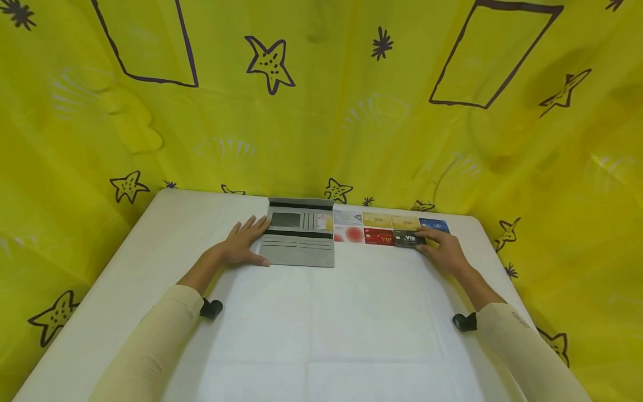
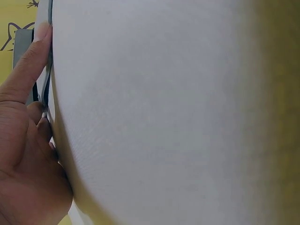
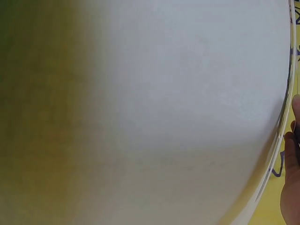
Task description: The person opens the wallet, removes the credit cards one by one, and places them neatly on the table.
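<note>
A grey wallet (image 1: 298, 255) lies spread out on the white table, its card slots facing up, with a card showing in one slot. My left hand (image 1: 243, 243) rests at its left edge, fingers spread and fairly straight; that hand (image 2: 28, 154) also shows in the left wrist view. Right of the wallet, cards lie in two rows. At the near row's right end my right hand (image 1: 443, 250) pinches a black VIP card (image 1: 406, 238) between thumb and fingers at its right side. Only part of the right hand (image 3: 291, 183) appears in the right wrist view.
Left of the black card are a red VIP card (image 1: 378, 237) and a white card with red circles (image 1: 348, 234). Behind lie a pale card (image 1: 348, 217), two gold cards (image 1: 377, 220) and a blue card (image 1: 435, 225). A yellow patterned curtain (image 1: 311, 123) hangs behind the table.
</note>
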`<state>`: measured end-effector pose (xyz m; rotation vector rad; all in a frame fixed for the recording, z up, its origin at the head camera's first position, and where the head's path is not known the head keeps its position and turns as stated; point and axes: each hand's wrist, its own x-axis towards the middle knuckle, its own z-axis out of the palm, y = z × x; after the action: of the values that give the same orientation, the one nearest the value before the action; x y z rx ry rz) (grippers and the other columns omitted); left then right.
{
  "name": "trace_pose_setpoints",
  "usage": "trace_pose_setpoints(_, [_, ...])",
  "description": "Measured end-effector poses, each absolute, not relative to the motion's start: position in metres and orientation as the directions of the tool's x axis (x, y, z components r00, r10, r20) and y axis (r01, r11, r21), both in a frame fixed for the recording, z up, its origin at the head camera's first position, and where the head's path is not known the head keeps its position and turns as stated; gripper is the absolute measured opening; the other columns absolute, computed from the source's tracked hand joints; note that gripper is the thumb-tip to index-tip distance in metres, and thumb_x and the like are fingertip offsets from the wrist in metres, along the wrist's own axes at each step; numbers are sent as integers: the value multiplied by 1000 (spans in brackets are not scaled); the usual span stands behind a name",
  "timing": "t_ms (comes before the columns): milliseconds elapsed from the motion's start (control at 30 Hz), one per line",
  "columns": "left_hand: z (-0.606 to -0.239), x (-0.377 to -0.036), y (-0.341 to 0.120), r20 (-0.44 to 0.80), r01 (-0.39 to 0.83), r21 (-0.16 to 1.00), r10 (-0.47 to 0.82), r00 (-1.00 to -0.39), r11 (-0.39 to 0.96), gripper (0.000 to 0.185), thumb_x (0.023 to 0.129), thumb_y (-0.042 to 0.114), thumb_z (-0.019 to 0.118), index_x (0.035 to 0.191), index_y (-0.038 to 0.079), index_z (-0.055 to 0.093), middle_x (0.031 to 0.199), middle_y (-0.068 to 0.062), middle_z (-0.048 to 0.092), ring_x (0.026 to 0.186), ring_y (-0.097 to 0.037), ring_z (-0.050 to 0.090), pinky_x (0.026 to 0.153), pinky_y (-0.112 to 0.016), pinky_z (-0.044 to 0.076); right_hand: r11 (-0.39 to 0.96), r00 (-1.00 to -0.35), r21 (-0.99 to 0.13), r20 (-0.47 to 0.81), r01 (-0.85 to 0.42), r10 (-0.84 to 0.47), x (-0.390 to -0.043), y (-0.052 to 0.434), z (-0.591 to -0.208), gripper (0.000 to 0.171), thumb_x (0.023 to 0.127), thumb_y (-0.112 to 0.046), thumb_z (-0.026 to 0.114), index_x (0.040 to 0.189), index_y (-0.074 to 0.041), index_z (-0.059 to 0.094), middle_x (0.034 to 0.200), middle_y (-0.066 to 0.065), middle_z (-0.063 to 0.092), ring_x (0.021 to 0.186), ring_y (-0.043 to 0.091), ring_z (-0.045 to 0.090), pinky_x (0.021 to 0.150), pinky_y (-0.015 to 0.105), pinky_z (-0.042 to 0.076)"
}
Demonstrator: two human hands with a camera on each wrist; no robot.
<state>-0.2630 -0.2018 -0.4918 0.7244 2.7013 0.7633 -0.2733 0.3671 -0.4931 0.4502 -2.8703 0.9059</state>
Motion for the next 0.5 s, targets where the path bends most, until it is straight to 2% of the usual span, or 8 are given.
trace_pose_setpoints(300, [-493,-262,-204,-81,402,555,529,-845,728,117,85,45,86,167,0,17,173,-24,9,158,-48,-4,122,-67,-9,791,-961,-546,153,-277,-232,-272,368,-491,37,96,-5,77,131,5,70,146,25,59,138,54,47,111,69,37])
trace_pose_setpoints(500, [-492,-263,-202,-99,389,547,519,-849,741,115,86,45,86,167,0,17,174,-22,9,158,-46,-4,122,-65,-9,798,-963,-540,138,-268,-230,-270,369,-491,43,96,-8,78,136,5,67,147,26,57,138,55,46,111,69,37])
